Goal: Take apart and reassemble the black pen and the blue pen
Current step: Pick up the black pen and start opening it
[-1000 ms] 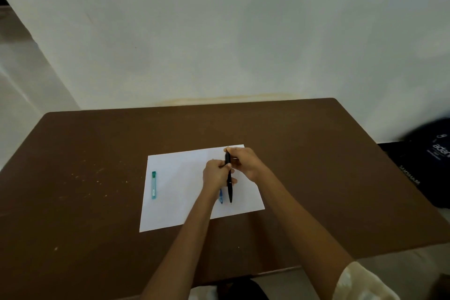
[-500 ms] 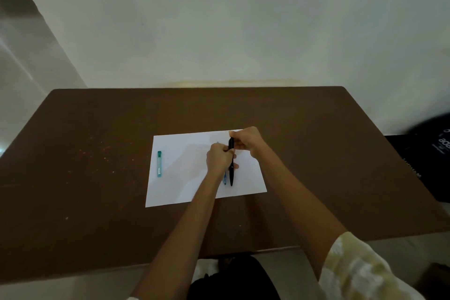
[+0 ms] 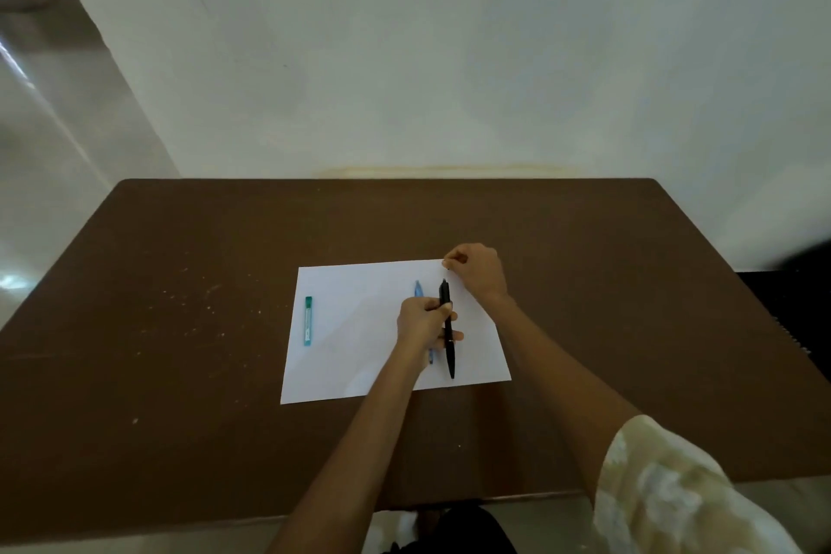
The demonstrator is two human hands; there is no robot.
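The black pen (image 3: 448,331) points away from me over the white paper (image 3: 359,328), and my left hand (image 3: 422,322) grips its middle. My right hand (image 3: 477,271) is a little beyond the pen's far end, apart from it, over the paper's far right corner. Its fingertips pinch together, with a tiny dark bit (image 3: 448,268) showing between them; I cannot make out what that bit is. The blue pen (image 3: 418,289) lies on the paper just left of the black one, mostly hidden under my left hand.
A small teal tube (image 3: 308,320) lies near the paper's left edge. The paper sits on a brown table (image 3: 180,328) pushed against a white wall. A dark bag (image 3: 800,279) is on the floor at the right.
My right hand has let go of the black pen's far end and drawn away toward the paper's corner. My left hand still holds the pen in the same place.
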